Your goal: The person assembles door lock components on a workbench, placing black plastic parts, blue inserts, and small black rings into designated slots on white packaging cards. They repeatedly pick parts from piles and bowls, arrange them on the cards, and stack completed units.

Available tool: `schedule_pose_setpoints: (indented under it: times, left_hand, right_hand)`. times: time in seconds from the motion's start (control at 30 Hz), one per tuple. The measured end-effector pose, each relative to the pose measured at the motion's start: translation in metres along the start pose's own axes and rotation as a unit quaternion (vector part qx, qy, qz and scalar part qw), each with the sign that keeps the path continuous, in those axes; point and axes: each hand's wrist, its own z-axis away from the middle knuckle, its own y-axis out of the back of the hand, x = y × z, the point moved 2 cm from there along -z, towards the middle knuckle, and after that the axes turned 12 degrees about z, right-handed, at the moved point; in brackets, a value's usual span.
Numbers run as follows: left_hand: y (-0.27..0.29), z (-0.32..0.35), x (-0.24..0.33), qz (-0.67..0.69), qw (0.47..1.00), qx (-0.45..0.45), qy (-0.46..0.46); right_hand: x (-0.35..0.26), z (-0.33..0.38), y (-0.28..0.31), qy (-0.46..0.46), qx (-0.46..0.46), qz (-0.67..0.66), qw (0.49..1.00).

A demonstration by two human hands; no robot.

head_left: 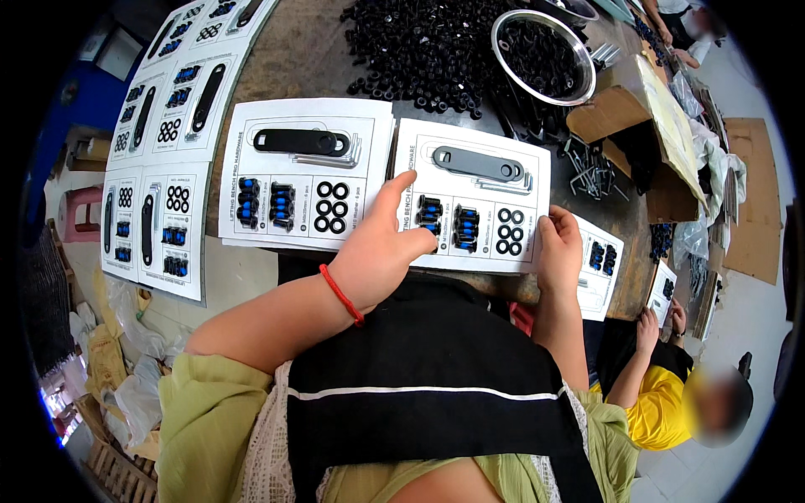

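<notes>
A white hardware card (524,163) lies before me, bearing a grey flat wrench shape, hex keys, black bolts with blue bands, and black washers. Its right edge is pinched in my right hand (560,256), thumb on the front. My left hand (373,243), with a red cord at the wrist, overlaps the card's left edge. Its index finger stretches upward and its thumb lies apart over the bolts; the other fingers are hidden. Left of it lies a similar card (310,197) with a black wrench (293,141), hex keys, bolts and washers.
More cards (214,159) spread down the table's left side. Loose black hardware (428,50) is heaped at the back beside a metal bowl (496,50) of black parts. Hex keys (591,172) lie near an open cardboard box (616,117). A yellow-sleeved person (654,411) works at right.
</notes>
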Motion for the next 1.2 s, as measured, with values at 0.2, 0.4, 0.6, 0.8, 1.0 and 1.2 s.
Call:
schedule_pose_setpoints:
  times: [0.2, 0.4, 0.6, 0.8, 1.0, 1.2]
  left_hand:
    - [0.0, 0.001, -0.001, 0.005, 1.0, -0.017, 0.002]
    - [-0.005, 0.013, 0.015, -0.005, 0.998, -0.06, -0.002]
    - [0.0, 0.017, 0.02, 0.032, 0.996, -0.045, -0.067]
    - [0.002, 0.017, 0.017, 0.029, 0.996, -0.05, -0.062]
    - [-0.001, 0.015, 0.013, 0.013, 0.996, -0.051, -0.073]
    - [0.002, 0.015, 0.005, 0.053, 0.994, -0.049, -0.085]
  right_hand:
    - [-0.007, 0.003, -0.001, -0.005, 0.001, -0.002, 1.0]
    - [-0.01, 0.004, 0.001, 0.0, 0.003, 0.045, 0.999]
    - [-0.013, 0.005, 0.002, 0.022, -0.003, 0.095, 0.995]
    - [-0.008, 0.006, 0.003, 0.024, 0.001, 0.114, 0.993]
    - [-0.007, 0.009, 0.006, 0.019, 0.02, 0.138, 0.99]
    - [-0.005, 0.009, 0.008, 0.056, 0.054, 0.192, 0.978]
